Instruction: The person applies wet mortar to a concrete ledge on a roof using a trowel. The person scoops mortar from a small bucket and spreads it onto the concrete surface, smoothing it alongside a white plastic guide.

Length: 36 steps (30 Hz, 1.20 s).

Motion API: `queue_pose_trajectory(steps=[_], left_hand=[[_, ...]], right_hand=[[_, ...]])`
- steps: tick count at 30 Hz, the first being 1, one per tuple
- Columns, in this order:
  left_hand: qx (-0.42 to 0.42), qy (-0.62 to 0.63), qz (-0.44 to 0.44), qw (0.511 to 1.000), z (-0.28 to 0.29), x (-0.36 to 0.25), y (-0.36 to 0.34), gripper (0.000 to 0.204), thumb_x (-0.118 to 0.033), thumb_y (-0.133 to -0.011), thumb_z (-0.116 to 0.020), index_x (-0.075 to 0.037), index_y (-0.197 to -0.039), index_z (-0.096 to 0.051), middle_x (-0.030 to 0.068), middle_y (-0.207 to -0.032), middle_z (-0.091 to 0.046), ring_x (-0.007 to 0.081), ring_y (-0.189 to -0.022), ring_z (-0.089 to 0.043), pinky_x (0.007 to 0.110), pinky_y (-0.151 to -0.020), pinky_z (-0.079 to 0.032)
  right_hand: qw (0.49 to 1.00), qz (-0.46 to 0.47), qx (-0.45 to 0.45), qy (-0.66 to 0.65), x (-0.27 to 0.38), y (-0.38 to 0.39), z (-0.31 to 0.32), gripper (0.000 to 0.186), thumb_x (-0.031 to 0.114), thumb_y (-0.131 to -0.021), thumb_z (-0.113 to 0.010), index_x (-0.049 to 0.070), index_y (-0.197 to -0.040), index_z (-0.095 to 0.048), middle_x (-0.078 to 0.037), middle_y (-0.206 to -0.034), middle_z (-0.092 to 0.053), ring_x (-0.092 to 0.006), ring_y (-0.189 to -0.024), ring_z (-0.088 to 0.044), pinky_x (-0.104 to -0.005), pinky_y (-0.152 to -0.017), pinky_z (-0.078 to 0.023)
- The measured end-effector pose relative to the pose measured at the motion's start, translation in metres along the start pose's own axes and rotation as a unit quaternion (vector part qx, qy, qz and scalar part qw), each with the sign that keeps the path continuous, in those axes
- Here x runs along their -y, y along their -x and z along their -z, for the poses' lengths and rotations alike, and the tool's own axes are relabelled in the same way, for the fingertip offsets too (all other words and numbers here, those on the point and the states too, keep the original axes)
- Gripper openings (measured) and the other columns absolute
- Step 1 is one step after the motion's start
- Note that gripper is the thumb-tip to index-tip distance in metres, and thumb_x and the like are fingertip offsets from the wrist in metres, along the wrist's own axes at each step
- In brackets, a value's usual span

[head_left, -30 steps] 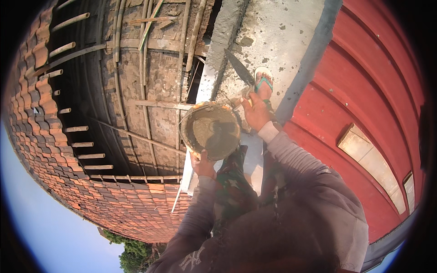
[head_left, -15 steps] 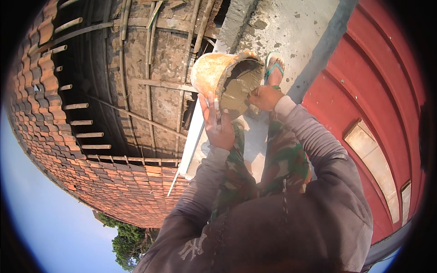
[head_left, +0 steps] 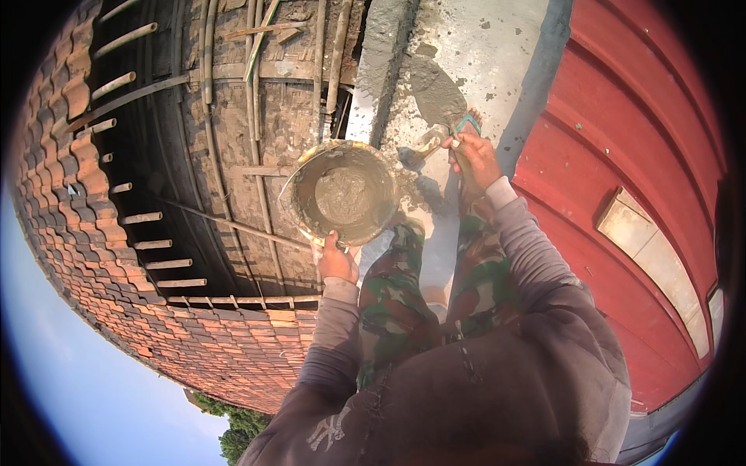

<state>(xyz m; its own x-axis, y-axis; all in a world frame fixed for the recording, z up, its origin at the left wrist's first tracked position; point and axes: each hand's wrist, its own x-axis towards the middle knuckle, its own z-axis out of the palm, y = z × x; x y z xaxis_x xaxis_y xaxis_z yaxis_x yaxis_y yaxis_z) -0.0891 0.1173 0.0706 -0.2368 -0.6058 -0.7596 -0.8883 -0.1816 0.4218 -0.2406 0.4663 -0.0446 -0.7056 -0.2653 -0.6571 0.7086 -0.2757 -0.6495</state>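
An orange bucket (head_left: 381, 159), its inside coated grey, stands upright with wet mortar (head_left: 342, 194) in it. My left hand (head_left: 338, 260) is closed on the near rim, with the thumb on the inside edge. To the right of the bucket, my right hand (head_left: 475, 159) is wrapped round the handle of a trowel. The mortar-smeared trowel blade (head_left: 427, 145) points left, low over the concrete ledge (head_left: 497, 74). Just beyond the blade, a patch of wet mortar (head_left: 435, 92) lies on the ledge.
A low mortar-covered curb (head_left: 382, 70) runs along the ledge's left side. Beyond it, an open roof shows bamboo poles (head_left: 210, 155) and clay tiles (head_left: 225, 353). On the right are red metal roofing (head_left: 622, 155) and a pale panel (head_left: 649, 248). My sandalled foot (head_left: 472, 123) is beside the trowel.
The bucket has gone from tipped toward my right hand to upright, and sits lower and farther left. My right hand has come out of it with the trowel. A mortar patch now shows on the ledge.
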Motion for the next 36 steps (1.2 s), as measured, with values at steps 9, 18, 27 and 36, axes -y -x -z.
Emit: queue_pose_trajectory(steps=[9,18,27,36], left_hand=[[-0.079,0.258,0.119,0.955,0.062,0.083,-0.031,0.041,-0.015,-0.097,-0.055,0.003,-0.134,-0.053,0.0175,-0.128,-0.063,0.0372,-0.116,-0.066,0.054,-0.101,-0.058],[0.094,-0.023,-0.019,0.995,0.123,0.183,-0.092,0.036,-0.018,-0.095,-0.056,-0.003,-0.127,-0.060,0.0144,-0.120,-0.069,0.0356,-0.107,-0.072,0.051,-0.084,-0.065],[0.124,0.295,0.116,0.940,0.109,0.091,-0.033,0.051,-0.007,-0.088,-0.058,0.001,-0.139,-0.053,0.0183,-0.128,-0.062,0.0369,-0.115,-0.066,0.061,-0.091,-0.062],[0.130,0.164,-0.413,0.886,0.140,0.048,0.100,0.019,-0.014,-0.104,-0.056,-0.002,-0.115,-0.065,0.0143,-0.115,-0.068,0.0282,-0.102,-0.066,0.042,-0.091,-0.055]], right_hand=[[0.857,0.123,-0.484,0.129,-0.021,-0.134,-0.072,0.034,0.028,-0.102,-0.064,-0.001,-0.118,-0.070,-0.015,-0.090,-0.073,-0.0278,-0.076,-0.069,-0.0384,-0.073,-0.054],[0.942,0.025,-0.237,0.234,-0.062,-0.010,-0.179,0.042,0.035,-0.099,-0.065,-0.002,-0.119,-0.070,-0.030,-0.107,-0.072,-0.0444,-0.100,-0.070,-0.0452,-0.090,-0.053],[0.952,-0.183,-0.042,0.244,0.043,0.258,-0.210,0.028,0.029,-0.103,-0.057,0.007,-0.119,-0.060,-0.007,-0.084,-0.062,-0.0182,-0.082,-0.066,-0.0361,-0.061,-0.055],[0.931,-0.313,0.091,-0.164,0.074,0.321,-0.318,0.017,0.020,-0.107,-0.056,0.005,-0.116,-0.055,-0.006,-0.092,-0.063,-0.0112,-0.069,-0.061,-0.0260,-0.052,-0.056]])
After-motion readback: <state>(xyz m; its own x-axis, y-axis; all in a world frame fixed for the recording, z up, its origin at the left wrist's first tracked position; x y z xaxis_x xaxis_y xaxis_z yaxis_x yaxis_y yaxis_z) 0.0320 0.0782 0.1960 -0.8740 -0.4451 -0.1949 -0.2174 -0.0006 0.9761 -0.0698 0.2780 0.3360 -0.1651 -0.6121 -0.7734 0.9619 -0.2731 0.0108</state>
